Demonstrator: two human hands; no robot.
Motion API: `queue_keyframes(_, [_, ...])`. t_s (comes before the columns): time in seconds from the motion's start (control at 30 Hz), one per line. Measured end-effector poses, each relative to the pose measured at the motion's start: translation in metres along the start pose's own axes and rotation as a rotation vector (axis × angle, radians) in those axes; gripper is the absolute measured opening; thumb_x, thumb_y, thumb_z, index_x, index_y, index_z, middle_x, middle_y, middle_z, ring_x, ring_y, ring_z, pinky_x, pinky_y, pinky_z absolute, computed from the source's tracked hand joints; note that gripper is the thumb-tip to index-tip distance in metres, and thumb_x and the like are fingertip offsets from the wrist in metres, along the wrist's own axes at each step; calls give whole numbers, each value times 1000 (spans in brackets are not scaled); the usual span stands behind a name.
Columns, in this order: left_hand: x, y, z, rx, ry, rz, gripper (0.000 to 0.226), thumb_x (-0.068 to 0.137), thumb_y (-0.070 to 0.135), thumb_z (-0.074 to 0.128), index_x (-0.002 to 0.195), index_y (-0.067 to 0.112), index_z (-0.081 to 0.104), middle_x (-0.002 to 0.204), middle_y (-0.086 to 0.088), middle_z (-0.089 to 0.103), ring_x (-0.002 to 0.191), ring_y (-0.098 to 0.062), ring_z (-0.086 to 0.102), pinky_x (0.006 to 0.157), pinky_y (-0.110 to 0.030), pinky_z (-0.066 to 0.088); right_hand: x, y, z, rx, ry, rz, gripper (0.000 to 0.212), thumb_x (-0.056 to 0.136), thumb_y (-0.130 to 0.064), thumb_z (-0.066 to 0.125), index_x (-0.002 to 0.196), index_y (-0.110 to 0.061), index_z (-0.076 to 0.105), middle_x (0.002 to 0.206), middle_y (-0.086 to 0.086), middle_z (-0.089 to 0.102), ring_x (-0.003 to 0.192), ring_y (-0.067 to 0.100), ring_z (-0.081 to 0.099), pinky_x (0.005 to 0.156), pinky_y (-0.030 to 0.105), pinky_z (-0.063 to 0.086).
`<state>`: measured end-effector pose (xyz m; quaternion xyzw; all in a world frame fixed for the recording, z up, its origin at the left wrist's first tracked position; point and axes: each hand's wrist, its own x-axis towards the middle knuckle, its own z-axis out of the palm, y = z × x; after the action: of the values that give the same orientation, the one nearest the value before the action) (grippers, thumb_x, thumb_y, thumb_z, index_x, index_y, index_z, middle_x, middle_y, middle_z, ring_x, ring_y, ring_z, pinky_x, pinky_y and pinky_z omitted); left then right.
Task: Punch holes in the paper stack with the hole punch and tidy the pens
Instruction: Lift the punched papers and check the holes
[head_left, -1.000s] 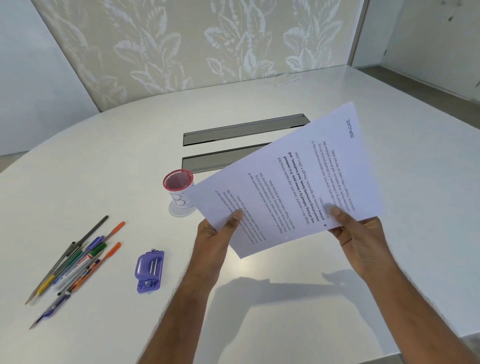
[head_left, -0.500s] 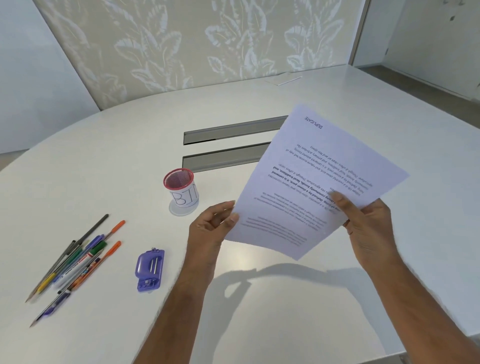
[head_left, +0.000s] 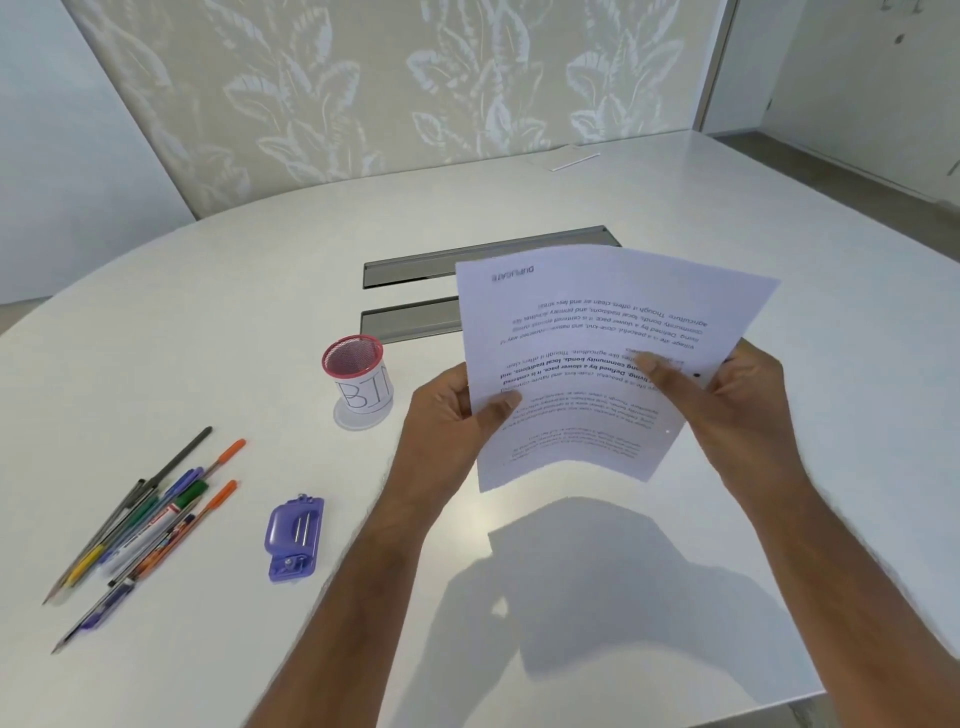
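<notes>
I hold a printed paper stack (head_left: 597, 332) in the air above the white table, its text upside down to me. Two punched holes show near its right edge. My left hand (head_left: 457, 415) grips the stack's left edge, thumb on top. My right hand (head_left: 727, 400) grips the right edge, thumb across the print. A purple hole punch (head_left: 294, 538) lies on the table to the left of my left forearm. Several pens (head_left: 145, 519) lie loose in a bundle at the far left. A red-rimmed mesh cup (head_left: 358, 379) labelled "BIN" stands upright behind the punch.
Two grey cable slots (head_left: 415, 291) run across the middle of the table (head_left: 519, 623), partly behind the paper. A small white card (head_left: 571, 158) lies near the far edge. The table's front edge cuts in at the lower right.
The paper stack has turned counter-clockwise in my hands until its text is upside down. My left hand let go and then gripped the left edge again.
</notes>
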<state>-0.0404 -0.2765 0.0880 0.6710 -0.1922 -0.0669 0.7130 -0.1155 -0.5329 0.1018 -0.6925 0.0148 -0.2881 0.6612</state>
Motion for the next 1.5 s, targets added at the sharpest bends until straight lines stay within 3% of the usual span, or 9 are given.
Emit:
queue_keyframes(0.17, [-11,-36,7,85,-2,-121,25,94,16,74,116,27,76,112,11,81,101,-11,78,79,-22,59,-19,32,4,-49,-58,114,21,88,-24,85,104,-37,81,104,-13,83,90,6,81,71,17,60])
queue_keyframes(0.3, [-16,-47,7,97,0,-158,27,94,23,73,122,24,74,114,11,80,104,-11,77,81,-22,60,-31,53,2,-117,-80,186,26,91,-22,84,102,-45,79,104,-19,82,92,4,80,71,13,59])
queue_keyframes(0.43, [-14,-38,10,94,37,-153,24,92,32,77,116,28,77,109,14,81,98,-8,77,74,-15,57,-31,56,1,-100,-80,201,22,88,-30,85,105,-41,78,107,-17,82,94,6,80,71,14,59])
queue_keyframes(0.67, [-15,-25,13,78,80,-171,14,97,28,73,102,41,78,103,16,81,86,-2,77,66,-10,54,-30,55,-4,-96,-124,185,25,92,-27,82,111,-42,77,111,-16,82,98,6,79,77,13,58])
queue_keyframes(0.77, [-15,-22,11,36,90,-175,14,97,28,74,109,33,78,105,13,82,90,-5,78,69,-11,55,-31,60,-10,-43,-147,202,25,93,-22,82,115,-34,78,113,-9,83,100,13,80,79,18,60])
queue_keyframes(0.9, [-15,-16,4,-22,96,-155,18,97,26,74,114,27,78,110,7,82,98,-12,78,74,-16,57,-33,64,-18,-28,-129,252,17,90,-28,83,107,-26,78,109,-2,84,98,19,81,81,23,63])
queue_keyframes(1.17, [-11,-7,-7,-120,125,-79,25,98,25,72,122,31,74,123,1,78,115,-21,73,101,-46,55,-36,67,-22,-18,-107,261,23,84,-38,88,96,-22,76,101,3,84,88,21,81,77,22,62])
queue_keyframes(1.3, [-11,-5,-7,-252,103,-60,30,98,22,72,127,26,72,131,-5,74,123,-27,69,106,-49,52,-36,70,-21,98,-31,345,46,70,-45,95,98,-15,76,106,10,84,90,23,79,89,38,62])
queue_keyframes(1.5, [-14,-7,1,-348,89,-72,30,97,18,71,123,33,74,132,-4,74,121,-24,70,99,-41,56,-45,72,4,486,-38,392,58,71,-26,98,124,-16,78,130,13,76,117,27,75,92,33,61])
